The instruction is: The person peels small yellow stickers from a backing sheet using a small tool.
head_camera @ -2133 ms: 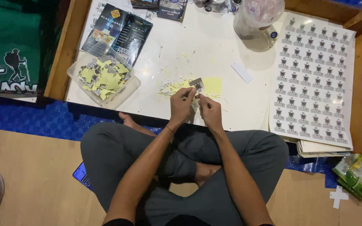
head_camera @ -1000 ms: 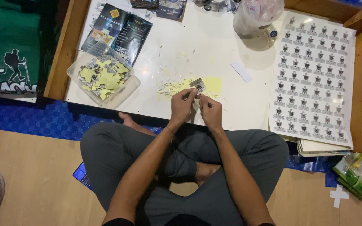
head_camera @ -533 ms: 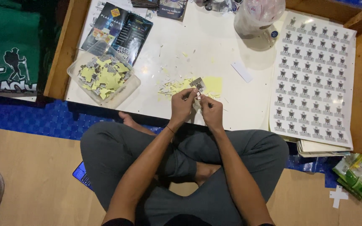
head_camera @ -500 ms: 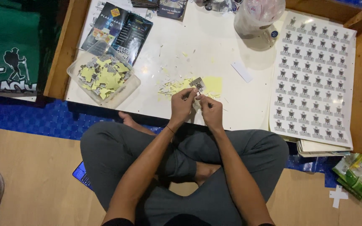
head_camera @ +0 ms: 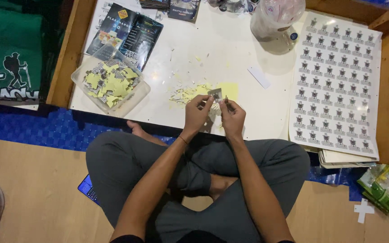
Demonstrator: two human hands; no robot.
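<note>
While the person sits cross-legged on the floor, both hands meet just above the near edge of the low white tabletop (head_camera: 212,49). The left hand (head_camera: 197,114) pinches a small square printed sticker (head_camera: 215,95) between its fingertips, and the right hand (head_camera: 232,118) is closed beside it on something thin and dark, too small to identify. Set against the pictures from the last two seconds, almost nothing has shifted: same pinch, same spot, so the fine fingerwork on this one piece looks to be ongoing. Just beyond lies a loose heap of pale yellow backing scraps (head_camera: 193,92). Farther left stands a clear plastic tub of yellow-backed stickers (head_camera: 110,81); to the right, a large printed sticker sheet (head_camera: 334,85). A wooden frame rims the table, on blue floor matting.
</note>
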